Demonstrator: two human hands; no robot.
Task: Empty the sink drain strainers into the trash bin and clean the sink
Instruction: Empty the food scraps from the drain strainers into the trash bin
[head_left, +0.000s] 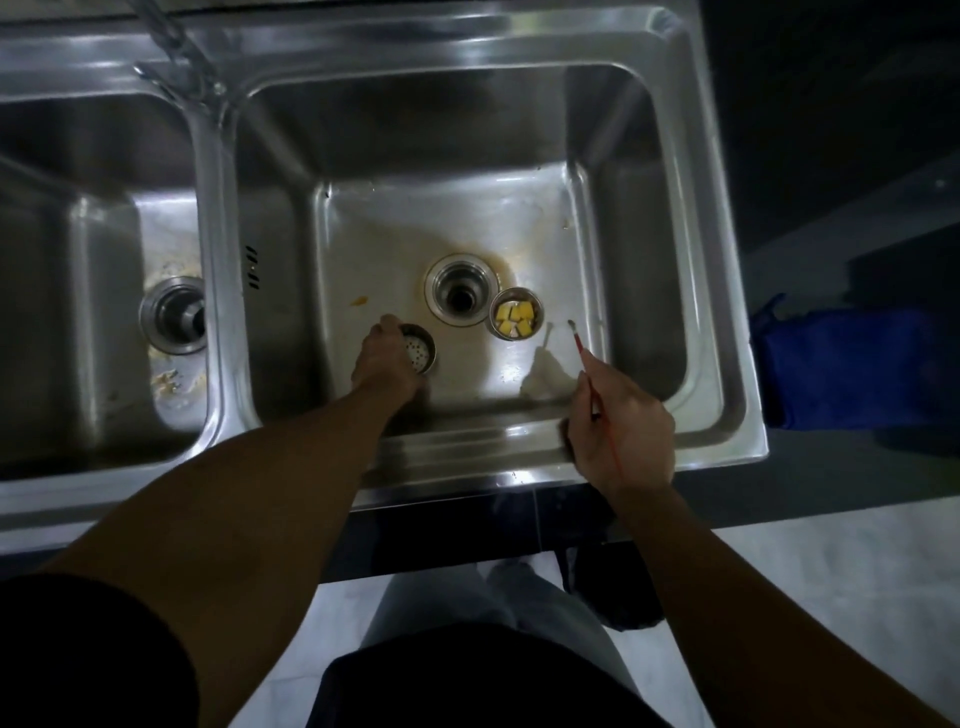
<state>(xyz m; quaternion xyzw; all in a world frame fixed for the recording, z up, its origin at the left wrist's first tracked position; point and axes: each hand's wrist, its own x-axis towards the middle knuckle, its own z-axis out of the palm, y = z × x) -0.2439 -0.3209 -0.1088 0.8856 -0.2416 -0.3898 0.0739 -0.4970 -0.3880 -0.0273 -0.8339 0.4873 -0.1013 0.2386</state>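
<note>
A double steel sink fills the view. In the right basin the drain stands open, ringed by a brown stain. My left hand grips an empty perforated strainer on the basin floor, left of the drain. A second strainer holding yellow food cubes sits just right of the drain. My right hand, above the front rim, holds a thin red brush whose tip points toward the full strainer. The left basin drain has food residue around it.
A faucet rises at the back over the divider. A yellow scrap lies on the right basin floor. Something blue sits in the dark to the right of the sink. My legs and a pale tiled floor show below.
</note>
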